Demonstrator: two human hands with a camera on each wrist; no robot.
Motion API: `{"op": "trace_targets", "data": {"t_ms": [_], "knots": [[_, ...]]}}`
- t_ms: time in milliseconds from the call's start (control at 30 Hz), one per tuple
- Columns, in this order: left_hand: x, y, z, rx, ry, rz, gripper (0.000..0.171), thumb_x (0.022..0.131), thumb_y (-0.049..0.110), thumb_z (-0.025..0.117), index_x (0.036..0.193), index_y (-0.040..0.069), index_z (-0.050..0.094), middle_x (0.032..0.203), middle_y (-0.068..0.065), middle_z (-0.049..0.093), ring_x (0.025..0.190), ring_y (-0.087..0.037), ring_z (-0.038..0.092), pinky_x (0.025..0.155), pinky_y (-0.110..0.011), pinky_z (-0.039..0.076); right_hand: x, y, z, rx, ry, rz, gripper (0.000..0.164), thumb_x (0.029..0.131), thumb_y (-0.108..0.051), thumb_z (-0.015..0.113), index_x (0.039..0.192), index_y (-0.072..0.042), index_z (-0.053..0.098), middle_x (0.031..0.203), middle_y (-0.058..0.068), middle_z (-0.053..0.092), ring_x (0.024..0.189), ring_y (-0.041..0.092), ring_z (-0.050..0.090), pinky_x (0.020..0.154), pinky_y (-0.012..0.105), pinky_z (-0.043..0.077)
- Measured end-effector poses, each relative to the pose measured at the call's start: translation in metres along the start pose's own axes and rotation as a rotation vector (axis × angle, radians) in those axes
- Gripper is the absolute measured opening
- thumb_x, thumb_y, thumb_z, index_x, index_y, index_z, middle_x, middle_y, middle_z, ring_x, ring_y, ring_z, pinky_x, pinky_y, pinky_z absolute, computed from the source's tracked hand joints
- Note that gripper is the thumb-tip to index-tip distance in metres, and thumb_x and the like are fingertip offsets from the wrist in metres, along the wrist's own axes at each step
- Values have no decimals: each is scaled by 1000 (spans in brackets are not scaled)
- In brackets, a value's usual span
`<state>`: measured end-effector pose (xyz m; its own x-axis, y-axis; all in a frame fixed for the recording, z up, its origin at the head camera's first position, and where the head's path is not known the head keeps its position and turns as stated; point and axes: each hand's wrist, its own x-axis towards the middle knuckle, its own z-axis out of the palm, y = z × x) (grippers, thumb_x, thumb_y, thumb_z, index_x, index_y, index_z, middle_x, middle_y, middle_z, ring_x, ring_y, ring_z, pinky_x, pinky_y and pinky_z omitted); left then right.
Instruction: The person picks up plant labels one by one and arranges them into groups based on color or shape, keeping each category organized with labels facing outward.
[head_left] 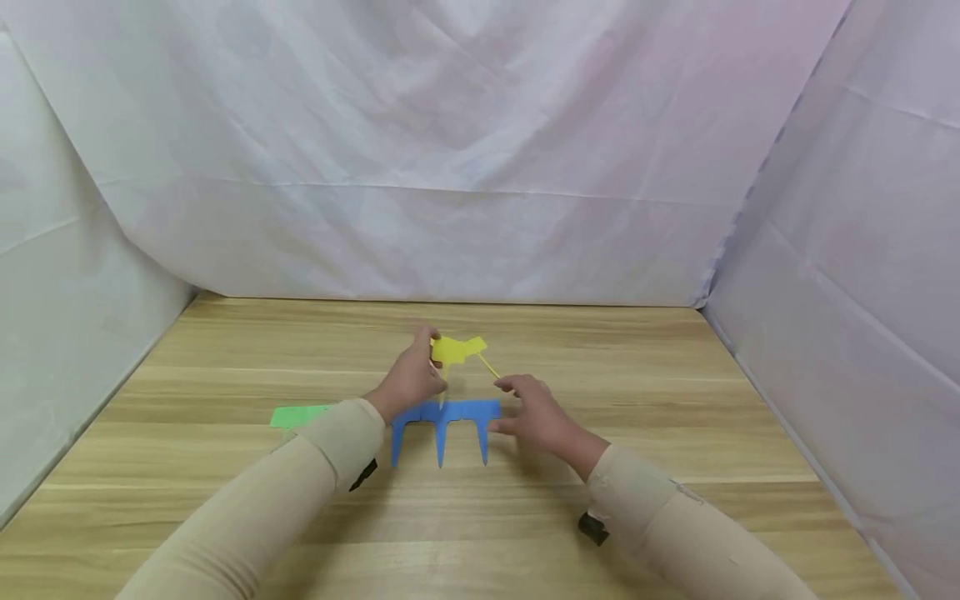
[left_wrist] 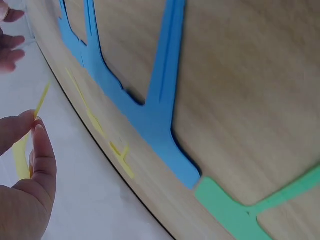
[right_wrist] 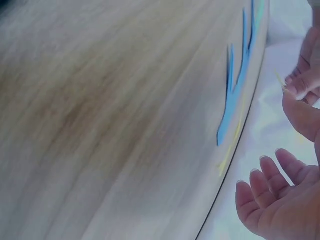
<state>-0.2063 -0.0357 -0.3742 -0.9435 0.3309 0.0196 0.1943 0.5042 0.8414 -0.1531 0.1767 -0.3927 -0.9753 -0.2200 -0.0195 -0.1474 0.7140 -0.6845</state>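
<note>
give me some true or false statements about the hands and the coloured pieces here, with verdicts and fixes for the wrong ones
1. The left hand pinches a yellow piece. True.
2. The blue piece lies on the table. True.
3. The prongs of the blue piece point away from the person. False: they point towards the person.
4. In the head view, the green piece is left of the blue one. True.
5. The right hand grips the green piece. False: it is well apart from it, by the blue piece's right end.
</note>
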Motion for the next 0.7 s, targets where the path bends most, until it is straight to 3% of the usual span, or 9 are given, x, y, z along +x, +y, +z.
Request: {"op": "trace_targets", "data": {"t_ms": [300, 533, 700], "knots": [[-4, 3, 13, -32, 1, 11, 69, 76, -18, 65, 131, 2, 30, 109, -24, 56, 82, -24, 58, 69, -30, 51, -4, 4, -11, 26, 65, -17, 60, 80, -14, 80, 132, -1, 53, 129, 15, 52, 118, 34, 47, 97, 48, 42], [-6, 9, 25, -41, -6, -19, 72, 76, -16, 68, 135, 3, 30, 107, -20, 57, 82, -24, 57, 70, -30, 50, -5, 9, -18, 32, 85, -23, 62, 81, -13, 79, 134, 0, 51, 129, 17, 52, 119, 36, 47, 97, 49, 42], [-6, 16, 34, -57, -36, -24, 71, 77, -18, 62, 137, 3, 27, 111, -21, 56, 77, -23, 54, 64, -28, 48, -4, 13, -22, 37, 103, -22, 62, 81, -12, 78, 134, 1, 50, 130, 18, 52, 119, 36, 47, 99, 50, 41]]}}
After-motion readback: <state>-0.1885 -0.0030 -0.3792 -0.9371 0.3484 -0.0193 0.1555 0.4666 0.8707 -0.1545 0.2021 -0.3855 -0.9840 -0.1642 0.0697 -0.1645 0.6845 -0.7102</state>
